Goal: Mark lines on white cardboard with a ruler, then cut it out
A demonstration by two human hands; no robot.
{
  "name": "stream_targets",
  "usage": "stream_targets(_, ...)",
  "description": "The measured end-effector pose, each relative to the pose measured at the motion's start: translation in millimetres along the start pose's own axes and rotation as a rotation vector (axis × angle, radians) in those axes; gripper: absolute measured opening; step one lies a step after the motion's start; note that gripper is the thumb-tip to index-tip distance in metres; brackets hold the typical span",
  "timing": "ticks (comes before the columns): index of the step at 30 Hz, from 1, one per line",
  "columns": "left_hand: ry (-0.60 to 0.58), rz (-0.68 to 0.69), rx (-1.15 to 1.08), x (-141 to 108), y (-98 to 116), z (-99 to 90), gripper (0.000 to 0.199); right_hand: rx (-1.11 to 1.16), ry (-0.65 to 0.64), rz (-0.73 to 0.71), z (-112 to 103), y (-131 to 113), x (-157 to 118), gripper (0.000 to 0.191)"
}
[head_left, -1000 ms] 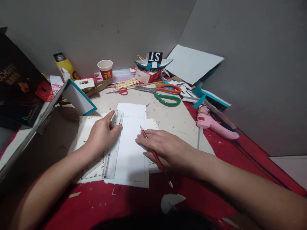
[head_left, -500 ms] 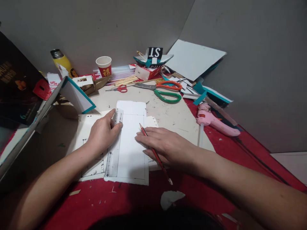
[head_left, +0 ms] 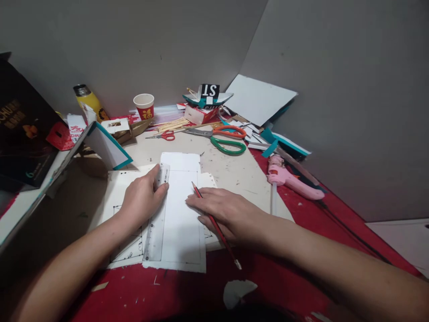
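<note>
A clear ruler (head_left: 154, 239) lies lengthwise along the left side of a white card (head_left: 181, 223) with pencil lines near its edges. On the ruler's upper part rests my left hand (head_left: 142, 197), its thumb and index finger spread and pressing down. My right hand (head_left: 224, 210) lies over the card's right edge and holds a red pencil (head_left: 217, 228) between its fingers, the tip pointing up and left. Beneath the card is a paper with dotted line drawings (head_left: 115, 188).
Green and orange handled scissors (head_left: 228, 146), small red scissors (head_left: 166, 135), a paper cup (head_left: 145, 107) and a yellow bottle (head_left: 90, 102) stand or lie behind. At right sits a pink glue gun (head_left: 295, 181); a folded board (head_left: 109, 145) leans at left.
The whole view has tilted up slightly, so everything appears lower. Both hands, the ruler and the card keep the same places relative to each other.
</note>
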State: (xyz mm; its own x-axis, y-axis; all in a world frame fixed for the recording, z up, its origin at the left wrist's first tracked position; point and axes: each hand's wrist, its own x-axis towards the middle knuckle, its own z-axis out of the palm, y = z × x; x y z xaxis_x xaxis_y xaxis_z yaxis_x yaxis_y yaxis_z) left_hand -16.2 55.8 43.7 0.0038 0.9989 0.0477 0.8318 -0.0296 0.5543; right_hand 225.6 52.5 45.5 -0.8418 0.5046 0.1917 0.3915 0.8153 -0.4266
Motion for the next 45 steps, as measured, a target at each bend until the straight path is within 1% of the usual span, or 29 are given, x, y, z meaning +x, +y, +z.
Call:
stream_targets(2,-0.004,-0.006,0.002,0,0,-0.6,0.064,0.073,0.045,0.069,-10,-1,0,0.034)
stream_targets(5,0.002,-0.017,-0.024,0,0,-0.5,0.065,0.228,0.163,0.242,-32,-3,7,0.037)
stream_targets(7,0.013,-0.031,-0.067,1,-1,0.0,0.065,0.344,0.287,0.331,-43,-2,19,0.037)
stream_targets(8,0.019,-0.039,-0.088,1,-1,0.2,0.065,0.435,0.353,0.376,-44,0,27,0.039)
stream_targets(9,0.021,-0.046,-0.098,2,0,0.2,0.066,0.54,0.411,0.416,-43,3,36,0.041)
stream_targets(10,0.015,-0.053,-0.092,2,0,0.1,0.066,0.656,0.441,0.456,-38,7,47,0.041)
stream_targets(11,-0.004,-0.057,-0.066,3,1,-0.3,0.067,0.759,0.469,0.483,-32,12,58,0.035)
stream_targets(12,-0.031,-0.059,-0.024,3,1,-0.7,0.067,0.844,0.477,0.515,-24,17,68,0.026)
stream_targets(13,-0.062,-0.063,0.026,3,2,-1.3,0.067,0.914,0.465,0.562,-16,22,78,0.017)
stream_targets(14,-0.094,-0.067,0.072,4,3,-1.9,0.068,0.959,0.478,0.605,-8,28,86,0.012)
stream_targets(16,-0.14,-0.076,0.129,5,5,-3.0,0.069,1.026,0.509,0.641,4,36,99,0.007)
stream_targets(19,-0.169,-0.076,0.152,5,7,-4.3,0.068,1.055,0.541,0.649,12,42,106,0.006)
stream_targets(22,-0.19,-0.058,0.164,6,7,-5.1,0.06,1.043,0.539,0.64,13,43,105,0.008)
stream_targets(25,-0.206,-0.052,0.156,7,7,-5.4,0.057,1.015,0.533,0.64,12,42,104,0.01)
stream_targets(35,-0.218,-0.03,0.149,8,5,-5.0,0.059,0.992,0.508,0.646,17,43,106,0.015)
stream_targets(45,-0.191,-0.004,0.15,8,6,-5.9,0.059,0.945,0.485,0.638,19,44,106,0.015)
